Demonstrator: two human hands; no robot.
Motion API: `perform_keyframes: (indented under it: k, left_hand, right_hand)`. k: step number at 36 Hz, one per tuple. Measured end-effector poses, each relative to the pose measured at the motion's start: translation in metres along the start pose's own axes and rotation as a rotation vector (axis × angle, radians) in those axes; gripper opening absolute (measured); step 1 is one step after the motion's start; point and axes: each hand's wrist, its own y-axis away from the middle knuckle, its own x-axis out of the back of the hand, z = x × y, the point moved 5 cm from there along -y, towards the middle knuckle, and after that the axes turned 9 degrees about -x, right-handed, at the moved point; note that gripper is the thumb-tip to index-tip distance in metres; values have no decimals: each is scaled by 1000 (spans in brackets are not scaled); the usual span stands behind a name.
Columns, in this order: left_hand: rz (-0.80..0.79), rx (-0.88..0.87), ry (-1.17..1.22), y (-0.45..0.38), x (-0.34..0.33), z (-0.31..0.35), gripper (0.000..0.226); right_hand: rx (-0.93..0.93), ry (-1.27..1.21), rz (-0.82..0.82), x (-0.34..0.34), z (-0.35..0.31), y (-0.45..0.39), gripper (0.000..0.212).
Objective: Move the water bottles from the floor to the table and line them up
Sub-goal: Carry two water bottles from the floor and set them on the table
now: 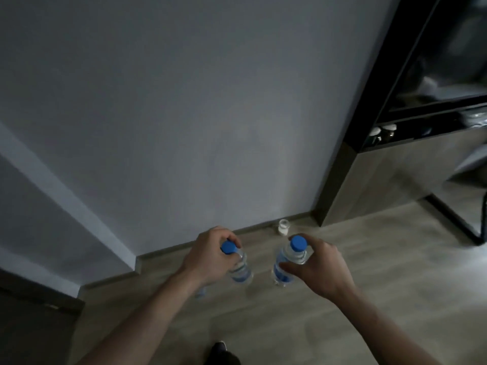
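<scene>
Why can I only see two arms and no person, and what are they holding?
The camera sits on the person's head and looks forward and down, so you see just their arms, like when you look at your own hands. There is only this one picture. The left hand grips a water bottle with a blue cap near its top. The right hand grips a second blue-capped bottle the same way. Below them is a wooden floor, and behind is a plain wall. A small white-topped container stands on the floor by the wall. No table shows here, so the bottles have not reached it yet.
</scene>
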Motion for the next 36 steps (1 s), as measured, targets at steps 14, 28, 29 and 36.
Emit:
perform_keyframes:
  k: [14, 28, 29, 36]
  left_hand:
    - [-270, -216, 46, -133, -147, 168, 13]
    - [-431, -422, 83, -296, -298, 305, 11]
    - [-438, -438, 75, -305, -307, 317, 12]
    - [-493, -509, 62, -364, -372, 399, 12]
  right_hand:
    - [-202, -49, 254, 168, 135, -25, 50]
    - [-337, 83, 340, 325, 261, -115, 46]
    - [-347, 85, 345, 334, 271, -119, 47]
    - [-408, 53, 406, 406, 334, -141, 48]
